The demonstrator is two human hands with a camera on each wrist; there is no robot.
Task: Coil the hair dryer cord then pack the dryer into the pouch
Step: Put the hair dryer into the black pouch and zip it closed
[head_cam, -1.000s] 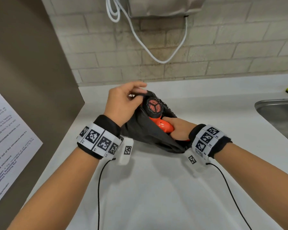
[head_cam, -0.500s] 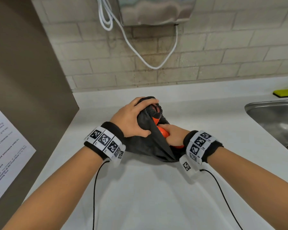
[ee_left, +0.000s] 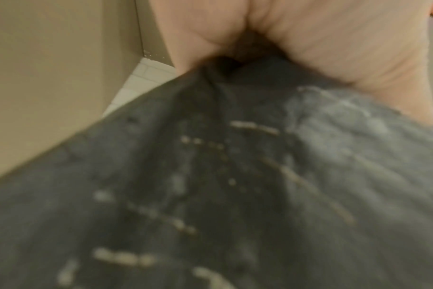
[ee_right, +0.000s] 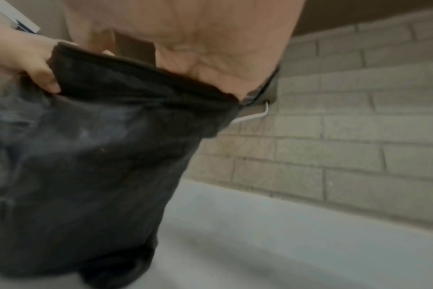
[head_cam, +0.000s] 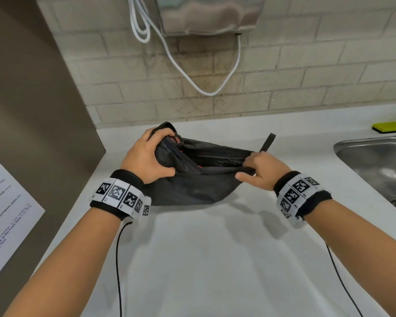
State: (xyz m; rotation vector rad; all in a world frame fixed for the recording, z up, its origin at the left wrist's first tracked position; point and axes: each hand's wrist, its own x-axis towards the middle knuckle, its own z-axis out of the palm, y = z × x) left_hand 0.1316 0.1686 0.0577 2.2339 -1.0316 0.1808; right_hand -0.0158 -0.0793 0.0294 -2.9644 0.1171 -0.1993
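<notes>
The pouch (head_cam: pixel 192 191) is dark charcoal fabric, soft and creased, stretched sideways above the white tabletop (head_cam: pixel 204 259), its rounded bottom sagging toward the surface. Its long mouth faces up and stands partly open, with a short black strap (head_cam: pixel 267 141) sticking up at the right end. Inside, only small bits of the orange hair dryer (head_cam: pixel 199 167) show through the opening; its cord is hidden.
</notes>
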